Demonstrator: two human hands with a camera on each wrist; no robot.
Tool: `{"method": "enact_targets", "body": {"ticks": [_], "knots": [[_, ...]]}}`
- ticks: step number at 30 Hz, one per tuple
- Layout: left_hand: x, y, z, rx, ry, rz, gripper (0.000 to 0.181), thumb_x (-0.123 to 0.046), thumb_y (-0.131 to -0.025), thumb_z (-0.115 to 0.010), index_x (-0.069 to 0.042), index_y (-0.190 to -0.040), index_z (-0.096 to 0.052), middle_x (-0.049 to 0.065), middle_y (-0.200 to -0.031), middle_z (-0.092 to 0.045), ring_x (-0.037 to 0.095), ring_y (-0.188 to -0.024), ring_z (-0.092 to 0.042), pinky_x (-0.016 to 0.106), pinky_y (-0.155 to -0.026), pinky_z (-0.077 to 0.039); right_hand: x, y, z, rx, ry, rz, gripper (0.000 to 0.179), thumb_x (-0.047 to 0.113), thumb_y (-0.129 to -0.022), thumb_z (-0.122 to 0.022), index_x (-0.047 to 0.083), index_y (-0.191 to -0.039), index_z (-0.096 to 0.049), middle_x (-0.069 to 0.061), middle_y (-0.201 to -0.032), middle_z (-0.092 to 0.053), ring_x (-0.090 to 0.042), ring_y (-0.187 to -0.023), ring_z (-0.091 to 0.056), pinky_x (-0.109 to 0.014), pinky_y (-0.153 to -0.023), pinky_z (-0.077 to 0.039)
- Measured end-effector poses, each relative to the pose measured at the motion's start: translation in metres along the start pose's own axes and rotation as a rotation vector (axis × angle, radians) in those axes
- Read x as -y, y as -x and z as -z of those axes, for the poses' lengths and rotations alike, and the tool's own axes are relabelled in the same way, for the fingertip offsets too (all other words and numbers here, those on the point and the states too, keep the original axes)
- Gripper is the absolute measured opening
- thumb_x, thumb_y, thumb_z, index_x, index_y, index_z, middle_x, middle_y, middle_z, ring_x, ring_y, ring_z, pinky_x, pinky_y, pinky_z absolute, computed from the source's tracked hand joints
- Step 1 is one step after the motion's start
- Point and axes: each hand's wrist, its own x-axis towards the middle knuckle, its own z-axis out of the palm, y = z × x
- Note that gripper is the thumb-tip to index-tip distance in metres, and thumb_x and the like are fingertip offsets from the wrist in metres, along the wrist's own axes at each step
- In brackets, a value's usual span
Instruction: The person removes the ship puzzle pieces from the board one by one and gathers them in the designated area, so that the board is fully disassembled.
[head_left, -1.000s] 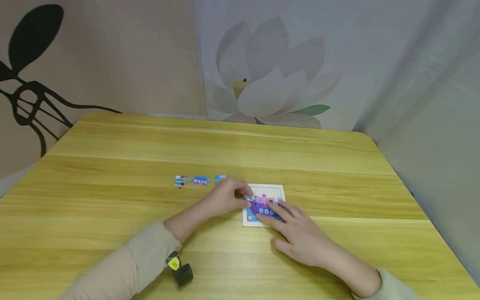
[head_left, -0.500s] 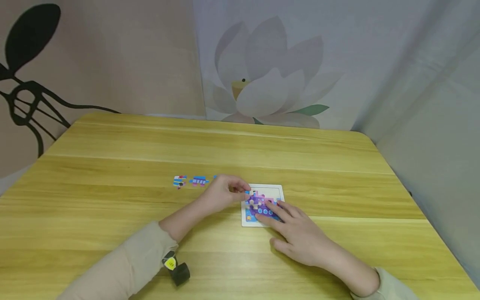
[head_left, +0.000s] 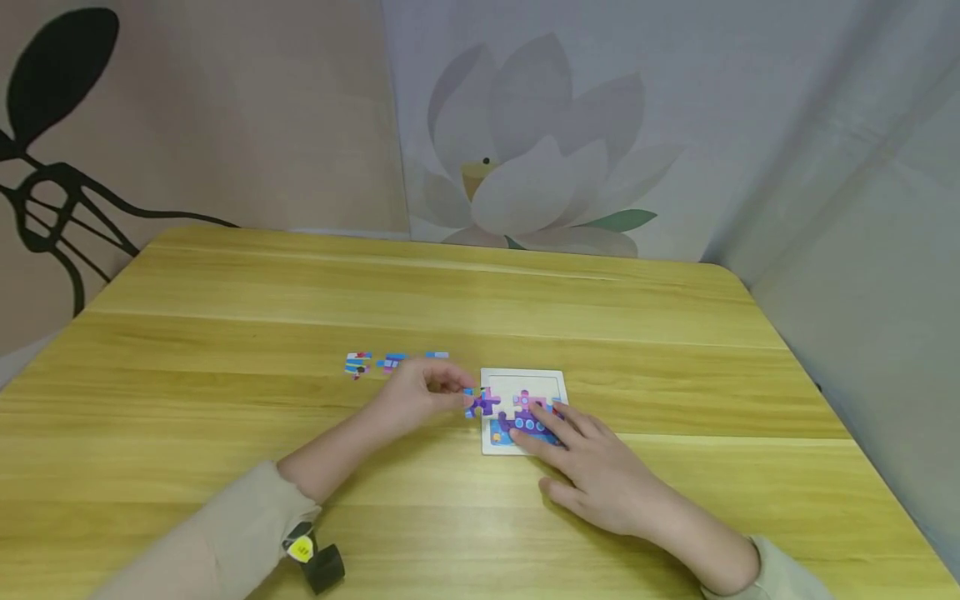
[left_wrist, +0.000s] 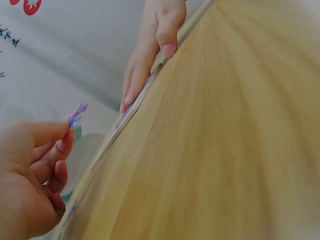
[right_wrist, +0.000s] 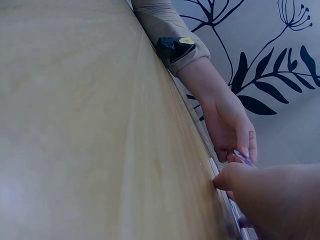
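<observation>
My left hand [head_left: 420, 387] pinches a purple, pink and blue jigsaw piece [head_left: 486, 403] between thumb and forefinger. That piece overlaps the left edge of a white puzzle tray [head_left: 486, 446] in the head view; in the left wrist view the jigsaw piece [left_wrist: 76, 116] is raised off the table. Fingers spread, my right hand [head_left: 592, 462] rests on the joined pieces [head_left: 531, 421] at the lower right of the tray, which show a purple ship with round windows. White backing shows across the tray's upper part and upper left.
Left of the tray, loose jigsaw pieces lie in a row on the wooden table [head_left: 225, 400]: a left one [head_left: 357, 364], a middle one [head_left: 392, 362] partly behind my left hand, and a right one [head_left: 437, 355]. A patterned curtain [head_left: 555, 125] hangs behind the table.
My left hand has lifted the jigsaw piece from the upper left of the picture and drawn it left, baring white backing there. My right hand stays on the joined pieces.
</observation>
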Motion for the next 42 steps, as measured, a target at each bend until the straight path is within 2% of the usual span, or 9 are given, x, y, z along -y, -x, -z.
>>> {"method": "enact_targets", "body": {"ticks": [13, 23, 29, 36, 42], "knots": [[0.011, 0.028, 0.03, -0.033, 0.023, 0.072, 0.014, -0.011, -0.082, -0.076, -0.006, -0.094, -0.072, 0.006, -0.086, -0.063, 0.024, -0.082, -0.056, 0.03, -0.067, -0.047, 0.0, 0.002, 0.0, 0.006, -0.014, -0.004, 0.05, 0.039, -0.1, -0.044, 0.037, -0.148, -0.033, -0.001, -0.158, -0.018, -0.035, -0.14, -0.019, -0.056, -0.108, -0.02], [0.017, 0.046, 0.053, -0.063, -0.022, 0.092, 0.017, -0.014, -0.083, -0.075, -0.006, -0.098, -0.072, 0.007, -0.103, -0.066, 0.024, -0.091, -0.058, 0.031, -0.075, -0.05, 0.0, 0.003, 0.002, -0.036, -0.025, 0.028, 0.049, 0.033, -0.099, -0.048, 0.037, -0.147, -0.036, -0.004, -0.157, -0.021, -0.036, -0.139, -0.023, -0.058, -0.106, -0.022], [0.018, 0.06, 0.069, -0.072, -0.036, 0.133, 0.022, -0.018, -0.087, -0.072, -0.004, -0.104, -0.07, 0.008, -0.099, -0.064, 0.025, -0.092, -0.055, 0.03, -0.073, -0.049, 0.0, 0.002, 0.002, -0.015, -0.026, 0.014, 0.049, 0.035, -0.099, -0.047, 0.039, -0.147, -0.035, -0.002, -0.158, -0.018, -0.035, -0.14, -0.02, -0.057, -0.107, -0.021], [0.024, 0.071, 0.089, -0.124, -0.105, 0.131, 0.023, -0.019, -0.088, -0.071, -0.004, -0.106, -0.071, 0.007, -0.099, -0.066, 0.022, -0.09, -0.057, 0.029, -0.071, -0.05, 0.0, 0.001, 0.001, -0.012, -0.031, 0.015, 0.049, 0.036, -0.099, -0.047, 0.039, -0.147, -0.035, -0.003, -0.158, -0.019, -0.035, -0.14, -0.02, -0.058, -0.106, -0.021], [0.031, 0.072, 0.101, -0.146, -0.168, 0.134, 0.023, -0.02, -0.088, -0.071, -0.005, -0.105, -0.072, 0.008, -0.095, -0.066, 0.021, -0.085, -0.057, 0.029, -0.068, -0.049, 0.0, 0.001, 0.001, -0.006, -0.024, 0.011, 0.049, 0.038, -0.1, -0.046, 0.04, -0.147, -0.035, -0.002, -0.158, -0.018, -0.034, -0.14, -0.02, -0.057, -0.107, -0.021]]}}
